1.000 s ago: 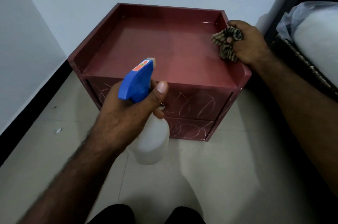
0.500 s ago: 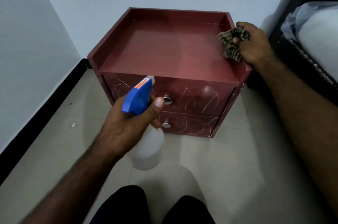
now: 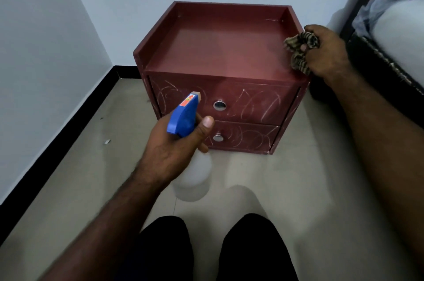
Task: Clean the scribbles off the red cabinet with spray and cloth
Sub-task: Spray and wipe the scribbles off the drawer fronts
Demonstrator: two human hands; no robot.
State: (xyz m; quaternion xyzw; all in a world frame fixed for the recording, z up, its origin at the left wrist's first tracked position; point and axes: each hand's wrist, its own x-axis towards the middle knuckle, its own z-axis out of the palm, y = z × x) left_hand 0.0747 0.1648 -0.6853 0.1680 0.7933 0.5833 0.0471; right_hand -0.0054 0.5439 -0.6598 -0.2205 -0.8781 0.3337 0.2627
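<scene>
Tiled corner; my left hand point(image 3: 174, 149) grips the light sprayer point(image 3: 183, 117) by its neck; right hand point(image 3: 325, 53) bunches the soft cloth point(image 3: 298, 51) on the cabinet point(image 3: 220, 51).

Single head-worn wide-angle view, looking forward and steeply down, close in: the left grip point(image 3: 174, 145) fills the lower middle, the red cabinet point(image 3: 220, 51) just beyond it, the right grip point(image 3: 325, 53) up to its right.

No readable text anywhere. Small orange-red label point(image 3: 187, 100) atop the blue head of the spray bottle point(image 3: 193, 175), left of centre; print too blurred to read.
</scene>
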